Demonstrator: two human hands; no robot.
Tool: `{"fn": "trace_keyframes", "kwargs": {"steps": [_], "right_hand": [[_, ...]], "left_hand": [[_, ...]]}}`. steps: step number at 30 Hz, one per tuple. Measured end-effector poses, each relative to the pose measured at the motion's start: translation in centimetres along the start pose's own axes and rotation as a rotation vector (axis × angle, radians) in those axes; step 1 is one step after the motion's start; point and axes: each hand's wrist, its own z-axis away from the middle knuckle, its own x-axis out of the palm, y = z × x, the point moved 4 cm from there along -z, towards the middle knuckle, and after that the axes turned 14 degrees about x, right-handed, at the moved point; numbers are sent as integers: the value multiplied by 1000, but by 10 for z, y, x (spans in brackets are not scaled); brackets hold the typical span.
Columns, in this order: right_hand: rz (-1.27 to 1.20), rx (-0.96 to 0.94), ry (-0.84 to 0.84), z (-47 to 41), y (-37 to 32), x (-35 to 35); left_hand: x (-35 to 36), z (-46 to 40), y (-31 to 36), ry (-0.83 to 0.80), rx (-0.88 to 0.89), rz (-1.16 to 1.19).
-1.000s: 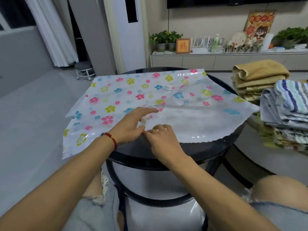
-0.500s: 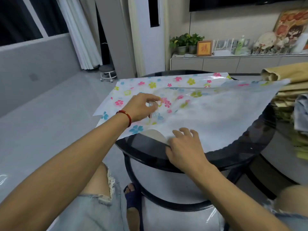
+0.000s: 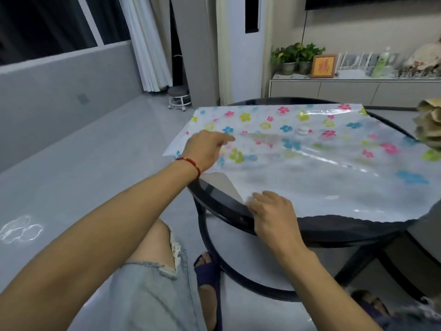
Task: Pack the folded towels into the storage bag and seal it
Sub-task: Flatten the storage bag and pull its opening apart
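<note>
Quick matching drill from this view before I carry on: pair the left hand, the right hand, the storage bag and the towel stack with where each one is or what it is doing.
Things:
1. left hand
2. right hand
3. storage bag
4. towel stack

Places or states:
A. at the right edge of the view, outside the bag
B. spread flat over the round black table
C. on the flowered left part of the bag, wrist with a red bracelet
D. at the bag's near corner, where the film is peeled up

Pairs: 1-C, 2-D, 3-B, 4-A
</note>
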Motion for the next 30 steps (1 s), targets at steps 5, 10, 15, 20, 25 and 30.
{"fn": "trace_keyframes", "kwargs": {"steps": [5,10,15,20,25,30], "right_hand": [[88,123,3,5,-27,0],[46,-26,-78,-49,-74,2],[-58,-22,-15,-53,-71,9],[-87,-52,-31,-17,-58,24],[-82,36,-32,-5,-67,24],[-123,-36,-30,-44,-106,19]], "left_hand": [[-5,-7,0,-13,-73,458],[-10,28,11,-278,172,300],[-4,65,-3,-347,223,-53],[-12,38,-22,-164,67,-47],[-19,27,-27,-118,-93,504],[-27,57,-20,-376,55,287]]}}
